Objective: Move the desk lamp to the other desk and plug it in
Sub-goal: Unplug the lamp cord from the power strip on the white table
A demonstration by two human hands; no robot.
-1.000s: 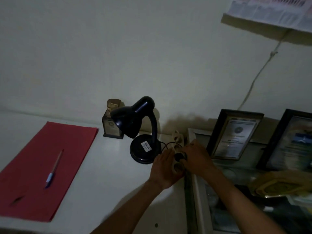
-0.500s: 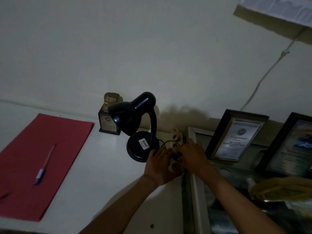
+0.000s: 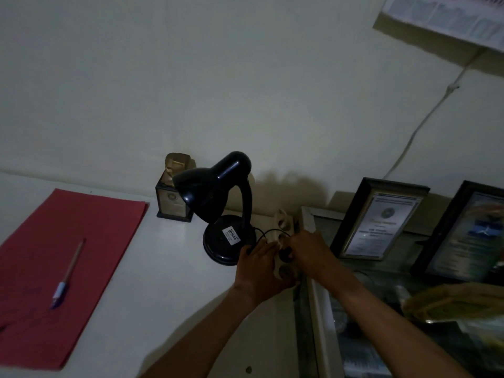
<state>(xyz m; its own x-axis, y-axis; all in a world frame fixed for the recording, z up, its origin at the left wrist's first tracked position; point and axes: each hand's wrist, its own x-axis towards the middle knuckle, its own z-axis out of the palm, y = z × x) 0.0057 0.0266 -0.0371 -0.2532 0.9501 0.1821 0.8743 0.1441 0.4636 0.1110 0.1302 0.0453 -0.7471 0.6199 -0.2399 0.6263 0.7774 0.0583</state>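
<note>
A black desk lamp (image 3: 218, 192) stands unlit on the white desk (image 3: 152, 282), its shade tilted left and a white label on its round base. Its thin black cord loops from the base to a black plug (image 3: 285, 253). The plug sits at a socket of a cream power strip (image 3: 282, 227) lying along the desk's right edge. My right hand (image 3: 309, 251) pinches the plug from the right. My left hand (image 3: 260, 268) rests on the near end of the strip, fingers wrapped over it. How deep the plug sits is hidden.
A red folder (image 3: 62, 268) with a pen (image 3: 68, 274) lies at the left. A small trophy block (image 3: 174, 197) stands behind the lamp. Right of the desk, a glass-topped cabinet (image 3: 316, 296) carries two framed certificates (image 3: 379, 219). A white cable (image 3: 425, 118) runs up the wall.
The view has shifted slightly. Both hands stay at the power strip, with the right hand's grip on the plug closing in a little toward the socket.
</note>
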